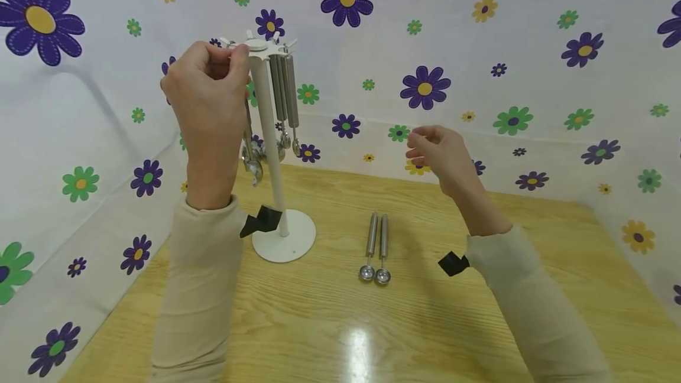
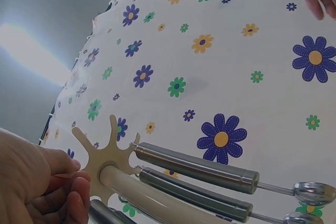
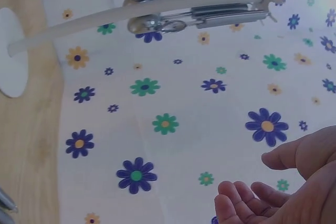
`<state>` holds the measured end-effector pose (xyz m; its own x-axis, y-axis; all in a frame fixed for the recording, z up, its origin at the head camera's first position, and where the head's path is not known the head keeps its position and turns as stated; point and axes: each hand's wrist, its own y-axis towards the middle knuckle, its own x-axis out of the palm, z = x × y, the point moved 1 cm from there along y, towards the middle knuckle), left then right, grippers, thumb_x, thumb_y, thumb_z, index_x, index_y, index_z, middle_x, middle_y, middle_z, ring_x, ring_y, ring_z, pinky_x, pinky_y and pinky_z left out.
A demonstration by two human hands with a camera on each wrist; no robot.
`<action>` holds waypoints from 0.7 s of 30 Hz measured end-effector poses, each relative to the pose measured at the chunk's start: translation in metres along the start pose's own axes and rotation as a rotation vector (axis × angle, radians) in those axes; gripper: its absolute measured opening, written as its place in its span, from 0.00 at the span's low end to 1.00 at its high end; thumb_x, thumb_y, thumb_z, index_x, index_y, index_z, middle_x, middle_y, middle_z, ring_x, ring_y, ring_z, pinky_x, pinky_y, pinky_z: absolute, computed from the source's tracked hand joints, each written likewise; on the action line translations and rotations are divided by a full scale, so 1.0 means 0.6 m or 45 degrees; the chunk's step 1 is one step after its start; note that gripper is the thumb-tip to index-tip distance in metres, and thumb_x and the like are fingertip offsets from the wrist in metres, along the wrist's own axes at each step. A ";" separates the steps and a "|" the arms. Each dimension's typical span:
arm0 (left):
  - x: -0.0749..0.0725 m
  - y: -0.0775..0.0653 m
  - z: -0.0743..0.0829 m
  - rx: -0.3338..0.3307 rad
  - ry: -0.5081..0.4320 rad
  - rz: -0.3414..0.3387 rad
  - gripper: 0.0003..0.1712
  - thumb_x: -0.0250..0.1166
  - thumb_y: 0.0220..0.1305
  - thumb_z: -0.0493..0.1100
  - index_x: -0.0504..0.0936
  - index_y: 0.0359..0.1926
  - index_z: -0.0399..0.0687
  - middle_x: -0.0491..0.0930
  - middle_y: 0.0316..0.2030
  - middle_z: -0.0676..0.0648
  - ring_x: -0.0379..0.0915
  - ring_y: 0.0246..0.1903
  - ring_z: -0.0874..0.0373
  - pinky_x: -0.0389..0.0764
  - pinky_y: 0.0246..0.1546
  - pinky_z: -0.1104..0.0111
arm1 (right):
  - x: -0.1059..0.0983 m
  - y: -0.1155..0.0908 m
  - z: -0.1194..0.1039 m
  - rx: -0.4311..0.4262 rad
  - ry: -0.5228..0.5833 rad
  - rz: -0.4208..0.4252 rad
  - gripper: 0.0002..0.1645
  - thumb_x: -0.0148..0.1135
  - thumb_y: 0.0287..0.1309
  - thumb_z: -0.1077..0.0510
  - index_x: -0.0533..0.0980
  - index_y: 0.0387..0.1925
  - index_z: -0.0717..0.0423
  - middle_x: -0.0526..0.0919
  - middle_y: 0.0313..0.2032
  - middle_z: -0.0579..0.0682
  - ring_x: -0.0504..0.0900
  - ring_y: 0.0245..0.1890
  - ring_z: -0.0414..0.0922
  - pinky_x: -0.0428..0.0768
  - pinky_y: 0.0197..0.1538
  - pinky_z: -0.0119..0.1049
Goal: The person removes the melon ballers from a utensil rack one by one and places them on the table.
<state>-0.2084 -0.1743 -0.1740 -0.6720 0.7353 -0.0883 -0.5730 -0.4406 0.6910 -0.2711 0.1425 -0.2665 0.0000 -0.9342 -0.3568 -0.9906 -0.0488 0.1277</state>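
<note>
My left hand (image 1: 213,84) is raised at the top of a white utensil rack (image 1: 268,129), thumb and curled fingers pinching the left edge of its pronged head. Its fingertips hide the prong there. Several steel utensils with long handles hang from the prongs, among them a scoop (image 2: 315,192) with a small round bowl. My right hand (image 1: 441,155) hovers over the back right of the table, fingers relaxed and nothing in it. In front of it, two small steel scoops (image 1: 367,272) lie side by side, bowls toward me.
The rack's round white base (image 1: 298,244) stands on the wooden table (image 1: 298,324), left of the two scoops. A white cloth (image 1: 532,75) printed with flowers closes off the back and both sides. Black tabs (image 1: 453,263) stick out at both sleeve cuffs.
</note>
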 end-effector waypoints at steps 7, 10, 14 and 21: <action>0.003 -0.001 0.002 -0.025 -0.012 0.000 0.18 0.65 0.73 0.50 0.87 0.44 0.38 0.84 0.35 0.48 0.76 0.28 0.62 0.76 0.32 0.74 | -0.033 0.003 -0.083 -0.115 0.043 0.088 0.29 0.59 0.75 0.48 0.71 0.67 0.63 0.80 0.55 0.53 0.83 0.50 0.47 0.83 0.53 0.33; 0.006 -0.001 0.003 -0.022 -0.007 0.005 0.18 0.65 0.73 0.50 0.87 0.44 0.38 0.84 0.34 0.48 0.76 0.28 0.62 0.76 0.31 0.74 | -0.050 0.004 -0.112 -0.130 0.116 0.134 0.28 0.61 0.73 0.50 0.73 0.65 0.62 0.82 0.52 0.50 0.83 0.47 0.45 0.83 0.50 0.31; 0.009 0.000 0.001 -0.025 0.000 0.016 0.17 0.65 0.73 0.50 0.88 0.44 0.38 0.85 0.35 0.48 0.76 0.28 0.62 0.77 0.32 0.74 | -0.067 0.005 -0.146 -0.143 0.186 0.185 0.25 0.64 0.72 0.51 0.75 0.62 0.60 0.82 0.49 0.50 0.83 0.47 0.44 0.83 0.48 0.29; 0.010 0.000 -0.002 -0.031 -0.010 0.031 0.17 0.65 0.72 0.50 0.87 0.43 0.38 0.85 0.36 0.48 0.77 0.27 0.63 0.78 0.32 0.75 | -0.083 0.002 -0.177 -0.207 0.185 0.258 0.23 0.65 0.71 0.52 0.76 0.61 0.57 0.81 0.49 0.49 0.82 0.48 0.44 0.81 0.53 0.34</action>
<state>-0.2130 -0.1704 -0.1750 -0.6821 0.7282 -0.0663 -0.5679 -0.4704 0.6755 -0.2579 0.1515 -0.1505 -0.1642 -0.9709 -0.1745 -0.9376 0.0986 0.3335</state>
